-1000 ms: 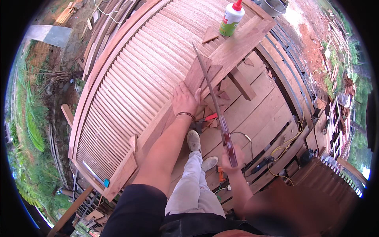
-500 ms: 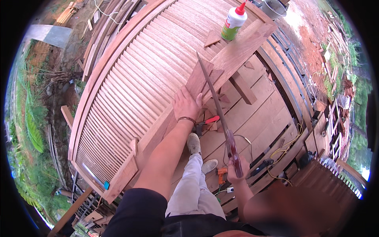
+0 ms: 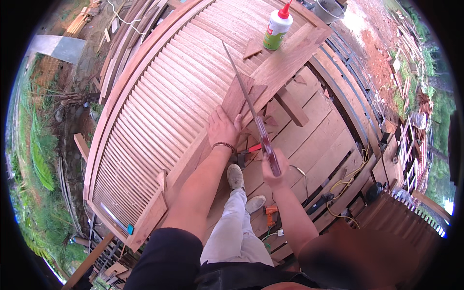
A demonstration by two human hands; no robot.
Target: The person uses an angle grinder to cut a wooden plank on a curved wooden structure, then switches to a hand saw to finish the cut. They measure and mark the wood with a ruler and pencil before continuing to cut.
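My left hand, with a beaded bracelet at the wrist, presses a short wooden board onto the frame rail of a large slatted wooden panel, fingers curled round it. My right hand is closed on the brown handle of a handsaw. The saw's long narrow blade reaches up across the board. A white and green glue bottle with a red nozzle stands on the panel beyond the board, beside a small wooden triangle.
Below are plank decking, my shoes, wood offcuts, an orange power tool, a dark tool and yellow cords. A grey bucket stands at the top right; stacked timber lies beyond the panel's left side.
My right hand and the saw have moved forward and slightly left, the blade tip now reaching farther up the panel. My left hand stays on the board.
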